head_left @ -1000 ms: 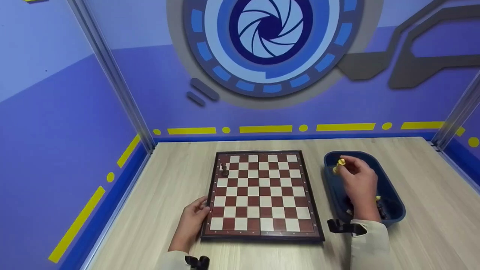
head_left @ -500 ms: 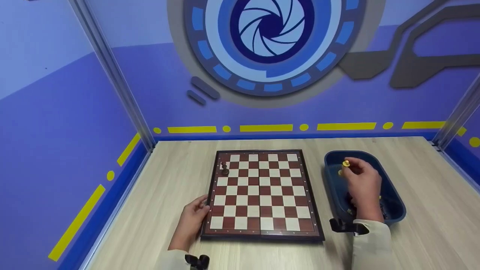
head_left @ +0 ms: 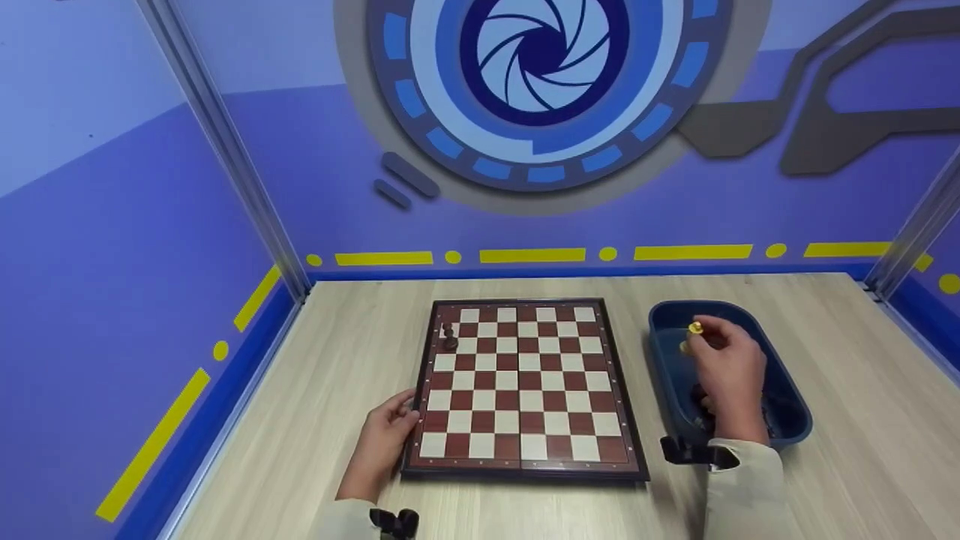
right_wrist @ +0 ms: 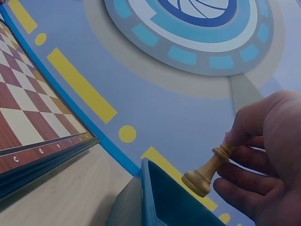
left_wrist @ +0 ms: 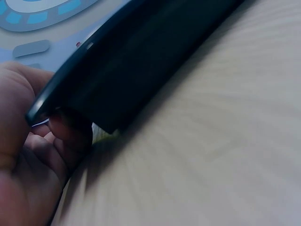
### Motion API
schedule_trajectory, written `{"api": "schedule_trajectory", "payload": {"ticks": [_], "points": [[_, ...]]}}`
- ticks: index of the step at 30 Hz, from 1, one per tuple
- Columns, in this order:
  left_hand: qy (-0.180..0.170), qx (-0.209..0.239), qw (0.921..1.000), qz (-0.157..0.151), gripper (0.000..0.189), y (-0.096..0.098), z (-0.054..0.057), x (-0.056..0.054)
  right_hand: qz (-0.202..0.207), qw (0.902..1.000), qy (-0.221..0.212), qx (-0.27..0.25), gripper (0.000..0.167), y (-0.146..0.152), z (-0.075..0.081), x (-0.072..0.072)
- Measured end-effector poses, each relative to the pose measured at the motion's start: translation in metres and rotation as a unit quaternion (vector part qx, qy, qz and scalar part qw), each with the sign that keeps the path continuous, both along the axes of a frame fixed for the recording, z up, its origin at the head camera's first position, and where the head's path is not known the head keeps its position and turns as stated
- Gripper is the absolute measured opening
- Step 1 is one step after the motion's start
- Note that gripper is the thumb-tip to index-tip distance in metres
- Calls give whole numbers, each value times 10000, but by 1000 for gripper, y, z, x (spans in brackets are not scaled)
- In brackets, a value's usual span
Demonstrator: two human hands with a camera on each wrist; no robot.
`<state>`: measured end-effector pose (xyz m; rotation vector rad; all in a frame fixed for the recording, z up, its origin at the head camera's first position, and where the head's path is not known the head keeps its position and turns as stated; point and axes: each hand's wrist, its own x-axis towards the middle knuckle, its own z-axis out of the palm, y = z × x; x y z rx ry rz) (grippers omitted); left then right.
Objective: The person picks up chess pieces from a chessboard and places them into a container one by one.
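My right hand (head_left: pixel 731 375) pinches a yellowish chess piece (right_wrist: pixel 201 178) between thumb and fingers, above the dark blue bin (head_left: pixel 666 394). In the right wrist view the piece tilts, its round base pointing down and left; the fingers hide its other end. My left hand (head_left: pixel 384 442) grips the left edge of the chessboard (head_left: pixel 529 405). The left wrist view shows the thumb at the rim and fingers (left_wrist: pixel 70 129) curled beneath it. One dark chess piece (head_left: pixel 449 337) stands on the board near its far left corner.
Several more chess pieces lie in the bin, partly hidden by my right hand and wrist. The bin stands right of the board on a light wooden table (head_left: pixel 330 337). Blue-purple panels (head_left: pixel 300 165) enclose the table at the back and sides.
My right hand has shifted slightly right over the bin, carrying the yellowish chess piece. My left hand, the board and the dark piece stay in place.
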<state>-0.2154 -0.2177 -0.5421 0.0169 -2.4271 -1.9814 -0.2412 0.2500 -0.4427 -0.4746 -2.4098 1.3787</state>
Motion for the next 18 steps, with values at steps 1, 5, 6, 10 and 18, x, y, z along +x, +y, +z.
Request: {"api": "schedule_trajectory", "payload": {"ticks": [1, 5, 6, 10, 18], "points": [[4, 14, 10000, -8, 43, 0, 0, 0, -24, 10000, 20, 12, 39, 0, 0, 0], [18, 94, 9999, -33, 45, 0, 1, 1, -46, 10000, 53, -38, 40, 1, -1, 0], [33, 129, 9999, -51, 45, 1, 1, 2, -47, 10000, 53, -47, 40, 1, -1, 0], [80, 202, 9997, -99, 45, 1, 2, 4, 14, 10000, 32, -46, 40, 0, -1, 1], [103, -119, 9999, 64, 44, 2, 3, 3, -19, 9996, 207, 166, 37, -3, -2, 0]]}}
